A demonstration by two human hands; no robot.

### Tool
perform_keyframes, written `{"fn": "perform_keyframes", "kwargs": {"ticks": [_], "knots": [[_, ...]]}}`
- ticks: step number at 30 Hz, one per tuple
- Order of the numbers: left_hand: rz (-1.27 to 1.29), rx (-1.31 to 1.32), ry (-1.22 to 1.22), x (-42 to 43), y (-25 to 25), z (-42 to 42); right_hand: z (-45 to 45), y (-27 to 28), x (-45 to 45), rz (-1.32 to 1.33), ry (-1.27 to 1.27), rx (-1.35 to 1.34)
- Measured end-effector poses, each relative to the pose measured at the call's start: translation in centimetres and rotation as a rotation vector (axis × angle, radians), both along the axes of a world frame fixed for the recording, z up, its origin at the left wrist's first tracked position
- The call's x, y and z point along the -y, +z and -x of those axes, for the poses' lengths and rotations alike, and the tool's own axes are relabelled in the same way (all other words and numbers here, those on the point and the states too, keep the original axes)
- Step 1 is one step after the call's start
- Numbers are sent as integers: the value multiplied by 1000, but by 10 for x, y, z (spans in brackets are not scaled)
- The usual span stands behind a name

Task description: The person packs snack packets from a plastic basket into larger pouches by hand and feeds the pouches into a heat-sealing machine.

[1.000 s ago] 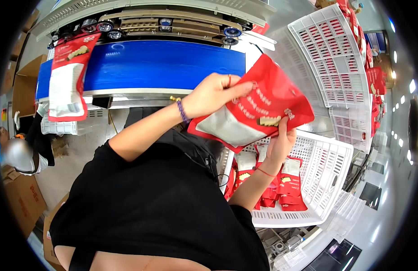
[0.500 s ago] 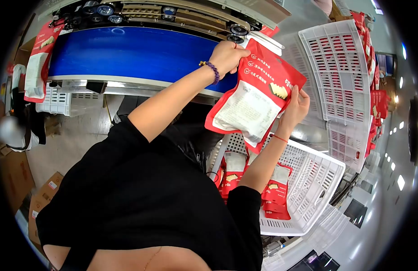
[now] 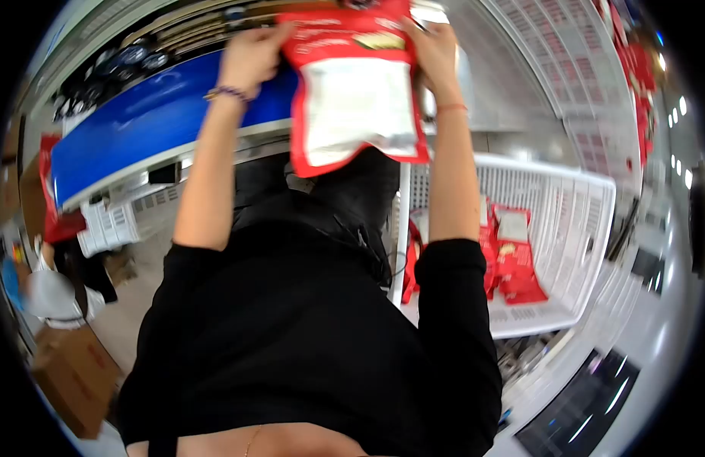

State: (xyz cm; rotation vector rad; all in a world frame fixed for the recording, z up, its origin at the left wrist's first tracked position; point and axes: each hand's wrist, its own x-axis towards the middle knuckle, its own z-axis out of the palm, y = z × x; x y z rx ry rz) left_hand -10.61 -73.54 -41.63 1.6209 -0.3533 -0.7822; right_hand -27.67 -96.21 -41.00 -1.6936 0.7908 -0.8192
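A red pouch (image 3: 358, 107) with a large whitish panel and a food picture hangs upright between my hands. My left hand (image 3: 252, 59) is closed on its upper left corner. At the upper right corner my right hand (image 3: 434, 59) grips the pouch edge, blurred by motion. Behind the pouch lies the blue conveyor belt (image 3: 139, 126). Below my right forearm, the white plastic basket (image 3: 573, 251) holds several similar red pouches (image 3: 517, 263).
Stacked white crates (image 3: 546, 61) stand at the right, with red pouches beyond them. Rollers (image 3: 127, 65) run along the belt's far side. A cardboard box (image 3: 78, 381) is on the floor at lower left. Another red pouch (image 3: 51, 190) shows at the left.
Both hands have moved left in view with the pouch, raising it and turning it from tilted to nearly upright. The camera view has swung, so the basket appears higher and farther right.
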Motion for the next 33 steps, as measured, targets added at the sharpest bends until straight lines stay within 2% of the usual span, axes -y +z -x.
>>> {"fn": "perform_keyframes", "kwargs": {"ticks": [1, 2, 3, 4, 5, 7, 8, 9, 10, 11, 13, 14, 15, 16, 17, 19, 20, 21, 22, 23, 24, 25, 26, 27, 28, 29, 31, 32, 33], "knots": [[-209, 236, -7, -16, 15, 0, -3, 3, -14, 11, -64, 17], [-366, 679, -9, -35, 15, -11, -4, 9, -40, -128, 20, 171], [-209, 888, 195, -91, 21, -17, 7, 17, -59, -250, 92, 330], [-23, 1045, 229, -92, 40, 1, 37, 23, -62, -203, -14, 236], [-196, 976, 218, -81, 49, 10, 60, 27, -67, -170, -95, 141], [-19, 811, 275, -99, 81, 38, 156, -23, -81, -12, -412, -90], [8, 782, 225, -93, 94, 54, 175, -39, -76, 196, -511, -221], [28, 762, 178, -78, 104, 76, 248, -32, -94, 177, -811, -342], [139, 738, 100, -62, 101, 94, 333, -76, -89, 398, -1037, -573], [144, 721, 109, -64, 96, 88, 330, -70, -93, 412, -1042, -663], [238, 827, -150, -48, 101, 106, 447, -126, -112, 87, -1315, -1210], [283, 748, -129, -46, 97, 114, 471, -145, -111, -262, -1250, -1057], [218, 755, -215, -38, 104, 130, 476, -160, -106, -599, -1141, -876], [207, 724, -258, -40, 107, 134, 462, -161, -122, -463, -1153, -966], [197, 691, -292, -38, 108, 138, 465, -162, -122, -462, -1154, -965], [177, 728, -351, -41, 109, 147, 466, -191, -105, 26, -1144, -927], [160, 718, -344, -40, 114, 148, 472, -209, -101, -29, -1201, -816], [179, 675, -382, -43, 109, 149, 436, -137, -97, 173, -1125, -528], [176, 663, -394, -45, 108, 145, 411, -91, -98, 255, -946, -466], [177, 653, -422, -43, 107, 144, 410, -92, -98, 285, -934, -480], [217, 612, -443, -36, 105, 148, 379, -20, -97, 410, -760, -392], [261, 570, -471, -28, 103, 151, 361, 19, -102, 491, -718, -445], [213, 644, -543, -31, 98, 142, 363, 17, -103, 514, -715, -500], [340, 619, -581, -14, 96, 153, 329, 91, -119, 477, -621, -468], [357, 585, -654, -9, 88, 152, 320, 117, -125, 460, -513, -390], [546, 454, -664, 8, 75, 165, 300, 149, -138, 343, -387, -264], [556, 406, -771, 19, 69, 164, 287, 163, -152, 402, -299, -267], [657, 45, -889, 30, 55, 175, 268, 171, -149, 391, -175, -215], [680, 42, -783, 25, 58, 174, 262, 175, -160, 365, -125, -178]]}}
